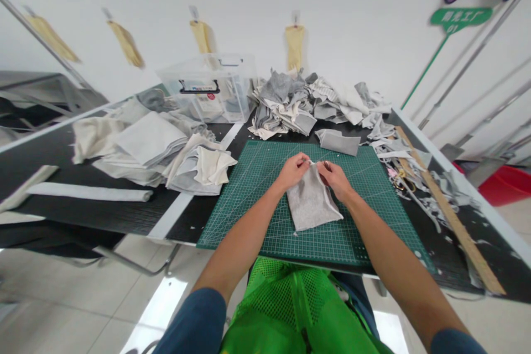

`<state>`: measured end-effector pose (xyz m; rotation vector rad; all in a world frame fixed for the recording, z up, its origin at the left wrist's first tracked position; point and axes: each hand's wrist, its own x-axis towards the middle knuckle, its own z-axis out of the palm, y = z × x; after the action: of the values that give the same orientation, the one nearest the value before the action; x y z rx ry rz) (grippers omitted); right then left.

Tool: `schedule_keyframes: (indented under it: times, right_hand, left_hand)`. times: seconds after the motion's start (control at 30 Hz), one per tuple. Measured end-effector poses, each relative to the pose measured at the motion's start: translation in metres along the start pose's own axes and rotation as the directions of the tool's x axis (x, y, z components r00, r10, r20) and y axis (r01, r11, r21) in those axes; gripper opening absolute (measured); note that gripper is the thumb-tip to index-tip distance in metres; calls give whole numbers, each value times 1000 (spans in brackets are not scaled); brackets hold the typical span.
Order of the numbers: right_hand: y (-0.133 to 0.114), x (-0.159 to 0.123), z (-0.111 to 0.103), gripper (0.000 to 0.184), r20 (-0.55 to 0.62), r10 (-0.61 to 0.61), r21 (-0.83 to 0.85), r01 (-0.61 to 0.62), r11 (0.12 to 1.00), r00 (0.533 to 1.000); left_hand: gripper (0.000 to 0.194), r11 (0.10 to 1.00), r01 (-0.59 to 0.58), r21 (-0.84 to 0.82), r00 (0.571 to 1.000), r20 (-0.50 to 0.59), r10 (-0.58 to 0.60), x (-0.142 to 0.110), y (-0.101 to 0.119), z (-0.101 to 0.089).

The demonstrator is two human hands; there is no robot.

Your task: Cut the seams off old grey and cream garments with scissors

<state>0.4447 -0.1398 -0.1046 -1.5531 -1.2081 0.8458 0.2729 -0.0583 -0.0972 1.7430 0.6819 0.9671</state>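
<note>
From my head camera, my left hand (292, 170) and right hand (337, 180) both pinch the top edge of a grey cloth piece (311, 203), fingers closed on it, thumbs nearly meeting. It lies on the green cutting mat (249, 199), in the middle of the table (124, 215). I judge I'm squaring up or folding that top edge; the next move calls for keeping both corners even. The cloth looks soft, flecked, roughly rectangular, tilted slightly. A heap of cloth scraps (298, 102) lies beyond.
</note>
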Motion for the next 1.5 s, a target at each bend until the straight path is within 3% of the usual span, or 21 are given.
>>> schedule_keyframes:
  times: [0.13, 0.3, 0.37, 0.47, 0.57, 0.63, 0.73, 0.83, 0.9, 0.97, 1.07, 1.1, 1.2, 1.3, 1.4, 1.5]
  right_hand:
    - [8, 7, -12, 26, -172, -75, -291, 22, 956, 982]
    - [14, 8, -13, 29, -120, -54, -464, -8, 886, 991]
    - [12, 6, -9, 27, -82, -63, -542, 9, 840, 995]
    - [8, 5, -7, 16, -54, -85, -600, 36, 799, 995]
    - [2, 4, -10, 13, -69, -147, -561, 84, 823, 987]
    - [-1, 4, -11, 17, -99, -232, -470, 160, 868, 968]
    - [-5, 1, -6, 27, -124, -306, -219, 275, 936, 944]
    - [-7, -3, 2, 29, 20, -256, 48, 254, 966, 967]
    - [-6, -3, 4, 34, 145, -218, 140, 198, 970, 965]
    - [-4, -1, 1, 38, 131, -197, 150, 177, 973, 972]
    - [3, 5, -7, 33, -51, -244, -24, 243, 970, 968]
    - [6, 6, -10, 30, -52, -287, -134, 278, 951, 956]
    - [13, 8, -15, 27, 166, -329, -446, 368, 816, 930]
    - [13, 8, -16, 32, 264, -245, -631, 359, 688, 933]
    - [7, 7, -21, 28, 195, -169, -764, 258, 592, 966]
    - [0, 7, -30, 23, 69, -100, -843, 111, 526, 993]
  left_hand:
    - [6, 988, 71, -139, 989, -116, -87, 1, 7, -9]
    - [9, 937, 75, -341, 965, -213, -154, 4, 0, -15]
    - [9, 950, 68, -305, 961, -235, -144, 6, -4, -15]
    - [13, 1000, 22, -18, 952, -306, -26, 8, -5, -17]
    - [17, 944, -39, 328, 934, -324, 151, 7, 0, -18]
    - [18, 921, -45, 388, 947, -277, 163, 5, 4, -17]
    - [15, 978, 14, 208, 987, -158, 20, 1, 7, -11]
    - [16, 998, 62, 26, 996, -59, -60, -2, 5, -3]
    - [25, 999, 52, 5, 997, -50, -52, -3, 3, 0]
    - [35, 999, 50, 4, 991, -125, -49, -1, 2, -1]
    - [33, 980, 108, -168, 940, -303, -156, 4, 1, -9]
    - [31, 958, 128, -256, 921, -328, -211, 7, 1, -14]
    - [29, 904, 170, -392, 905, -300, -300, 12, 0, -33]
    - [28, 912, 204, -355, 907, -281, -312, 15, -6, -59]
    - [26, 934, 246, -258, 900, -296, -319, 13, -16, -82]
    - [23, 950, 288, -122, 910, -274, -311, 8, -27, -92]
